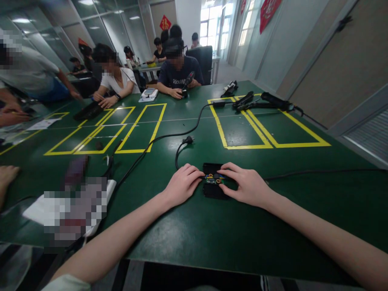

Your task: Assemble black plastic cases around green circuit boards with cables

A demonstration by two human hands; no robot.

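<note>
A small green circuit board (211,181) with copper-coloured ring coils and blue and yellow parts lies between my hands. My left hand (183,184) pinches its left end, fingertips and thumb together. My right hand (250,184) spans its right end, with thumb and fingers closed on the edges. One black casing piece (209,166) shows behind the board and another black casing piece (212,191) in front of it. A short black cord with a plug (189,140) runs down behind my left hand. Another black cord (303,173) leads off to the right from behind my right hand.
Yellow tape outlines (248,147) mark the green table (236,238). A long black cable (169,135) crosses it to dark tools (245,100) at the back right. On the left are a white device (101,214), partly blurred out, and a co-worker's hand (7,180). Other people sit across the table.
</note>
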